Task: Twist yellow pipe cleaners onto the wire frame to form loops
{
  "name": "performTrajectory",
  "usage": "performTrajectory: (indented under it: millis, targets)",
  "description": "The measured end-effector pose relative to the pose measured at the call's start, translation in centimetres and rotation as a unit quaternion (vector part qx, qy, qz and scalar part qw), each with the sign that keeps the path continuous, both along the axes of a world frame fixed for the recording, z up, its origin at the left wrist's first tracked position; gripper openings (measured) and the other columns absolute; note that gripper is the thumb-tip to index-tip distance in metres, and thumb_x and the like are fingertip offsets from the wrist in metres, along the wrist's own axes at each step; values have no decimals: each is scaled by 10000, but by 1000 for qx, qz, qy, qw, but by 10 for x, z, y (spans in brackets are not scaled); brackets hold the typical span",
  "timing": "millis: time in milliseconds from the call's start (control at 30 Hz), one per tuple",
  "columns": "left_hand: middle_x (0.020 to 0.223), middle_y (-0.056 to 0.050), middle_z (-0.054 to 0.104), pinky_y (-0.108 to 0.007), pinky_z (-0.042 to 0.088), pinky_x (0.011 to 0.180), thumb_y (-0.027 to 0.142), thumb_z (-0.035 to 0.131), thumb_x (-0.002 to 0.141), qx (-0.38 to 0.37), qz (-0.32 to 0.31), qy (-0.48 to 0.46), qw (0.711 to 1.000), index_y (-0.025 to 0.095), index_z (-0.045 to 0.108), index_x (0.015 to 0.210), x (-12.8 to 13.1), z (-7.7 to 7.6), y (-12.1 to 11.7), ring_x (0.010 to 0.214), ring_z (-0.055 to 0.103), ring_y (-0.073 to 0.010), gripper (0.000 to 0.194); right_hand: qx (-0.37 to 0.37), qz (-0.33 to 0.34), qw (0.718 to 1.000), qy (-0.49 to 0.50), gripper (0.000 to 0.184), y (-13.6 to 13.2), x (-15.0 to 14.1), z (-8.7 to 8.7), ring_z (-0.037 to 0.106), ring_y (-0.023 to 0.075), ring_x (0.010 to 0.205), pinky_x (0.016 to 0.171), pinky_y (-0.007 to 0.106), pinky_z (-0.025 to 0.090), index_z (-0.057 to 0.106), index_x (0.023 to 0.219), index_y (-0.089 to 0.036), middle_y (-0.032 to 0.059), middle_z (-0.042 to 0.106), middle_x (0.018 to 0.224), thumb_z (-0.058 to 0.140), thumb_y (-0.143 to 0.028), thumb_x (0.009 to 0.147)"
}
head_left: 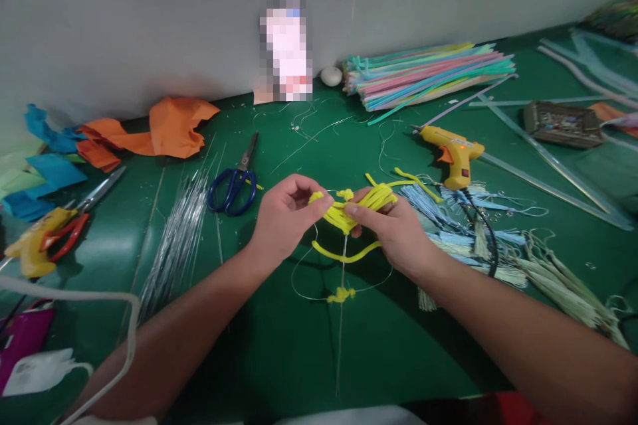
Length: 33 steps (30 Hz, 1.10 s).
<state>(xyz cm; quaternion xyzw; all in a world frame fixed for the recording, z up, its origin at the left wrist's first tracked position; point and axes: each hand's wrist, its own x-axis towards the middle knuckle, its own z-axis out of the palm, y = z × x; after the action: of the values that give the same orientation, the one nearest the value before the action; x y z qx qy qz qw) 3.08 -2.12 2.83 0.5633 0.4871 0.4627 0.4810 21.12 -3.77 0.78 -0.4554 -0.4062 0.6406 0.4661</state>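
Observation:
My left hand (294, 209) is closed in a pinch at the left end of the yellow pipe cleaner work, near a small yellow knot. My right hand (391, 222) grips a bunch of bent yellow pipe cleaners (376, 198) between thumb and fingers. A thin wire loop hangs below both hands, with a yellow pipe cleaner knot (341, 295) at its bottom. Under the bunch curves a single yellow pipe cleaner strand (346, 259). Loose yellow pieces (406, 179) lie just beyond my right hand. The fingertips partly cover what they hold.
Blue-handled scissors (233, 189) and silvery wires (179, 232) lie left. At right are a yellow glue gun (453, 153), pale tassels (478, 239) and a small box (563, 125). Colored pipe cleaners (428, 76) lie behind, near a blurred phone (286, 53). Another glue gun (37, 242) is far left.

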Motion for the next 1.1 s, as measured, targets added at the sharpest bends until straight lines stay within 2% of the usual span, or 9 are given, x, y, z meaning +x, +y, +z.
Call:
performTrajectory:
  millis: [167,333,500,700,933,1100]
  targets:
    - [695,4,683,-192,523,554,273,806,735,-23,13,-26,999,178,686,814,3,0,-1,594,621,-91,173,8,-7,1000,10,258,0,1,-5,589,107,566,540,253,506,672,818,-203,-31,634,694,834,-384,731]
    - [678,-3,698,-223,565,551,296,820,722,-72,37,-58,995,168,706,853,7,-2,-2,552,639,-103,216,4,-17,1000,-10,282,1,2,-4,586,114,555,541,272,516,668,819,-200,-25,639,698,836,-401,716]
    - [810,-32,737,-213,572,593,298,814,732,-29,36,-25,999,182,720,837,5,-3,-4,662,670,-113,182,2,-18,1000,-15,278,2,1,-3,579,118,550,537,279,516,650,801,-207,-28,625,682,830,-397,708]
    - [750,-7,713,-201,580,544,280,815,730,-25,35,-51,998,184,718,841,6,-4,-5,590,654,-96,176,-16,-23,999,-26,283,1,-1,2,575,113,531,539,288,517,636,833,-208,-32,631,695,824,-371,697]
    - [722,-3,700,-213,582,526,292,832,689,-50,84,-90,991,166,701,804,7,-8,0,588,657,-105,215,9,-1,1000,30,313,1,-3,3,563,108,542,570,290,497,628,940,-219,-48,628,701,808,-327,707]
    - [738,0,698,-211,562,527,299,851,667,-82,101,-144,981,163,679,817,5,-11,3,611,666,-109,266,13,27,998,58,209,1,0,6,584,132,591,631,298,482,654,903,-216,-29,626,654,753,-320,750]
